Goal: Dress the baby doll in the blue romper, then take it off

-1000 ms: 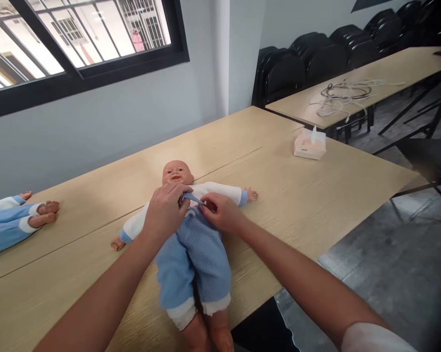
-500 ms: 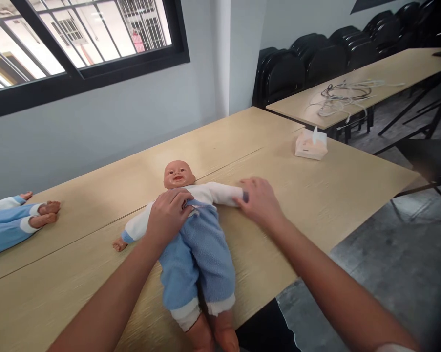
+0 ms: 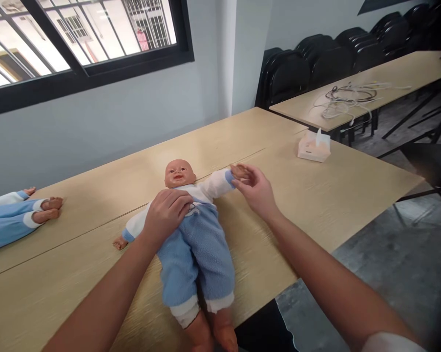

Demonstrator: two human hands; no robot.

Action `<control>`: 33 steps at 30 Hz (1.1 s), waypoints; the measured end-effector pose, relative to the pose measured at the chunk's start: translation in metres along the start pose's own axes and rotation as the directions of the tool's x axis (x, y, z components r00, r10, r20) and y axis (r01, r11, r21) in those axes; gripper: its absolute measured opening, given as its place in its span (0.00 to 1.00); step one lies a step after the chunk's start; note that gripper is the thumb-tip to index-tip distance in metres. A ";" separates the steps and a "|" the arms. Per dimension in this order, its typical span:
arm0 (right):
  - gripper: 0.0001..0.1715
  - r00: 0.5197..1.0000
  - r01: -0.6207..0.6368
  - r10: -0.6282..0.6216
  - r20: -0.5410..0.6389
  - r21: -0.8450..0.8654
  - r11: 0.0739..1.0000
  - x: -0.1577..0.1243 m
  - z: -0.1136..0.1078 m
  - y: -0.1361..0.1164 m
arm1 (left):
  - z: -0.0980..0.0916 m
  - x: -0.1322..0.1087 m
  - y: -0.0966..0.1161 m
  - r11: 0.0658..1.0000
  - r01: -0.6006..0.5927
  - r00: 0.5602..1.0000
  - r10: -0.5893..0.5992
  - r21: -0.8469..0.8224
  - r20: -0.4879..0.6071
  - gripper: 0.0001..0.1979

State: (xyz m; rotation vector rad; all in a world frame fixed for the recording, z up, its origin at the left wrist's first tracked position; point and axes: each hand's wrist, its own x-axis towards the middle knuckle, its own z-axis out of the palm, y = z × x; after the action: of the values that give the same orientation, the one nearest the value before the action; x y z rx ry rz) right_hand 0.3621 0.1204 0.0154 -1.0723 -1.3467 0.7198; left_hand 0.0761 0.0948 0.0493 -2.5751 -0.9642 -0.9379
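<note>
A baby doll (image 3: 194, 244) in a blue and white suit lies on its back on the wooden table (image 3: 333, 190), head toward the wall. My left hand (image 3: 165, 215) rests on the doll's chest, fingers curled over the fabric. My right hand (image 3: 255, 188) holds the doll's small hand at the end of its white sleeve, lifting that arm a little off the table. The doll's other arm lies stretched out to the left.
A second doll (image 3: 18, 220) in the same blue suit lies at the table's left edge, only its legs showing. A tissue box (image 3: 314, 146) sits at the right. Behind it stand another table with tangled cables (image 3: 346, 95) and stacked black chairs (image 3: 315, 58).
My right hand left the doll's chest, slid out along its arm and now holds its hand, raised slightly. My left hand stayed on the chest.
</note>
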 end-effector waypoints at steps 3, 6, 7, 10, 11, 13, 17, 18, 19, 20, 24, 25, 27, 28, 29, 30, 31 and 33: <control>0.23 0.949 0.251 -0.224 0.221 -0.102 0.963 0.013 0.040 -0.019 | 0.001 -0.003 -0.002 0.999 -0.047 0.997 0.048 0.023 -0.052 0.06; 0.19 0.784 0.428 -0.332 0.525 -0.069 0.901 0.019 0.066 -0.023 | 0.000 -0.005 -0.005 0.997 -0.025 0.994 0.033 0.077 -0.104 0.07; 0.20 0.736 0.438 -0.331 0.591 -0.042 0.898 0.019 0.070 -0.021 | -0.002 -0.006 -0.005 0.996 -0.008 0.993 0.019 0.089 -0.115 0.08; 0.25 0.679 0.394 -0.308 0.667 0.023 0.919 0.015 0.065 -0.012 | -0.006 -0.002 -0.007 0.996 0.044 0.994 -0.035 0.077 -0.107 0.07; 0.27 0.673 0.374 -0.305 0.674 0.046 0.926 0.013 0.060 -0.009 | -0.007 0.001 -0.008 0.997 0.055 0.995 -0.050 0.056 -0.088 0.06; 0.30 0.663 0.330 -0.306 0.683 0.101 0.939 0.009 0.052 -0.007 | -0.007 0.008 -0.009 0.997 0.071 0.997 -0.070 0.011 -0.041 0.05; 0.22 0.682 0.065 -0.229 0.695 0.255 0.965 0.002 0.048 -0.008 | -0.003 0.022 -0.011 0.999 0.051 0.999 -0.051 -0.015 0.005 0.04; 0.17 0.701 -0.048 -0.179 0.691 0.296 0.954 0.001 0.050 -0.008 | -0.002 0.025 -0.011 1.000 0.031 0.999 -0.030 -0.005 0.012 0.05; 0.13 0.724 -0.161 -0.116 0.679 0.331 0.930 0.000 0.052 -0.008 | -0.001 0.026 -0.011 1.000 0.007 1.000 -0.008 0.009 0.018 0.06; 0.13 0.750 -0.259 -0.046 0.660 0.358 0.897 -0.001 0.054 -0.008 | -0.001 0.027 -0.011 0.999 -0.014 1.000 0.013 0.029 0.027 0.07; 0.22 0.800 -0.386 0.117 0.588 0.355 0.851 -0.005 0.058 -0.010 | -0.004 0.024 -0.004 0.990 -0.018 0.996 0.006 0.143 0.086 0.06; 0.21 0.798 -0.356 0.101 0.594 0.329 0.875 -0.006 0.058 -0.012 | -0.006 0.022 -0.002 0.986 -0.008 0.992 -0.013 0.169 0.124 0.06; 0.17 0.792 -0.232 0.040 0.609 0.240 0.943 -0.007 0.055 -0.017 | -0.009 0.019 0.004 0.981 0.026 0.974 -0.068 0.194 0.216 0.06; 0.14 0.796 -0.145 0.005 0.605 0.183 0.972 -0.008 0.054 -0.020 | -0.010 0.018 0.006 0.980 0.067 0.963 -0.114 0.190 0.245 0.06; 0.11 0.805 -0.052 -0.031 0.593 0.122 0.991 -0.009 0.053 -0.022 | -0.011 0.017 0.008 0.976 0.129 0.952 -0.171 0.173 0.255 0.06; 0.08 0.817 0.042 -0.069 0.573 0.059 0.997 -0.010 0.052 -0.024 | -0.011 0.016 0.010 0.969 0.200 0.939 -0.231 0.142 0.255 0.06; 0.05 0.827 0.133 -0.111 0.552 0.000 0.991 -0.011 0.052 -0.026 | -0.011 0.017 0.010 0.959 0.266 0.924 -0.282 0.098 0.257 0.09; 0.03 0.830 0.282 -0.194 0.523 -0.092 0.955 -0.014 0.053 -0.027 | -0.011 0.018 0.009 0.938 0.347 0.897 -0.333 0.003 0.292 0.13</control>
State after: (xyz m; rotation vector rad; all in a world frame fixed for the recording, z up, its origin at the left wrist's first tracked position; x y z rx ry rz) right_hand 0.3037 0.1078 0.0295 -0.8421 -1.9923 0.7400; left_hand 0.0872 0.0923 0.0693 -2.6855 -1.5303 -0.6718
